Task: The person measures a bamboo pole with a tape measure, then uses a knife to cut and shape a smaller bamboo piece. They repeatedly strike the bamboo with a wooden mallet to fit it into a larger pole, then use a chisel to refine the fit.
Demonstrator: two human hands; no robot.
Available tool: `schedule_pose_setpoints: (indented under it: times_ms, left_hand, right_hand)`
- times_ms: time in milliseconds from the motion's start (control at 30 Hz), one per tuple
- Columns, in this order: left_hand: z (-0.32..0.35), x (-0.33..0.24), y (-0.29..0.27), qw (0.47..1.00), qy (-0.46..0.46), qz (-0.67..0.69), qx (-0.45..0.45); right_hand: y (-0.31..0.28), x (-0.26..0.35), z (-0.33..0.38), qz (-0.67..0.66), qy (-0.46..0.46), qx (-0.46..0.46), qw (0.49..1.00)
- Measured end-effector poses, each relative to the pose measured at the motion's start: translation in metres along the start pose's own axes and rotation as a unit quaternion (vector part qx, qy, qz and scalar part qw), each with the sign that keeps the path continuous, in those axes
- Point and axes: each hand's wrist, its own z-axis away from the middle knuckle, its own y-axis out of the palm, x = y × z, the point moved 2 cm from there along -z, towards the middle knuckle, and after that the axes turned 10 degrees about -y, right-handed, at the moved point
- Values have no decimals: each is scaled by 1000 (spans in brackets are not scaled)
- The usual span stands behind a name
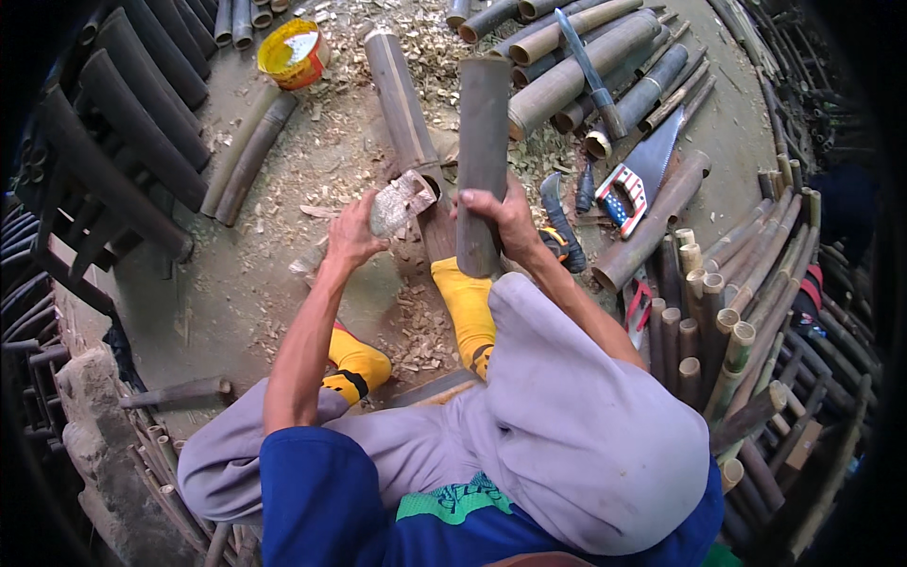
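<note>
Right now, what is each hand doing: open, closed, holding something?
Left hand: closed around a wide flat blade, apparently by its handle.
Right hand: fingers closed around an upright bamboo section.

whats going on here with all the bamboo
A person sits on the ground working bamboo. The right hand grips a dark bamboo section held upright, its lower end by the yellow-socked foot. The left hand holds a broad chopping blade beside another bamboo piece lying on the ground. Wood chips litter the dirt, and a handsaw lies to the right.
</note>
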Motion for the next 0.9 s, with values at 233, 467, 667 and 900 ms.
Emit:
schedule_pose_setpoints:
  times_ms: [233, 467, 667, 900]
  left_hand:
    - [8, 77, -56, 967, -110, 30, -227]
    - [4, -11, -106, 800, 31, 590, 102]
    - [16, -73, -74, 521, 62, 839, 146]
    - [-2, -93, -89, 636, 5, 768, -73]
  right_hand:
    - [-18, -12, -19, 41, 7, -4, 999]
    - [17, -26, -14, -92, 180, 190, 961]
    - [38, -40, 13, -35, 189, 257, 947]
    - [25, -46, 22, 478, -94, 80, 869]
